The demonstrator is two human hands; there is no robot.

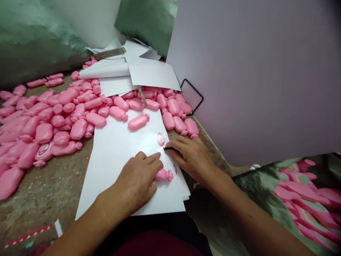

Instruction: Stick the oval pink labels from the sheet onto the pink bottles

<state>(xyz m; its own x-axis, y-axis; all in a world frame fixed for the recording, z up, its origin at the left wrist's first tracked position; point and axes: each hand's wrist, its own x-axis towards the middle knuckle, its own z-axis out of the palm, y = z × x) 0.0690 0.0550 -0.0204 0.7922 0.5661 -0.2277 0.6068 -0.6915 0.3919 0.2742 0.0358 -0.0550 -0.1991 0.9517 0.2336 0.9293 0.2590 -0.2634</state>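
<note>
My left hand (135, 179) is closed over a small pink plastic bottle (163, 174), which lies on its side on a stack of white sheets (114, 160). Only the bottle's neck end shows past my fingers. In my right hand (190, 154) is a slim black pointed tool (170, 149), pinched between thumb and fingers; its exact kind is hidden. Its tip is close to an oval red-and-white sticker (160, 139) on the top sheet. A bit of red shows at the sheet's right edge, below my right hand. Farther up the sheet lies another pink bottle (138, 122).
A large heap of pink bottles (58, 113) covers the table's left and back. Loose white papers (151, 73) lie over it. A grey panel (253, 81) stands at right. Below it, a green bag (255, 192) holds labelled pink bottles. Green sacks (34, 39) stand behind.
</note>
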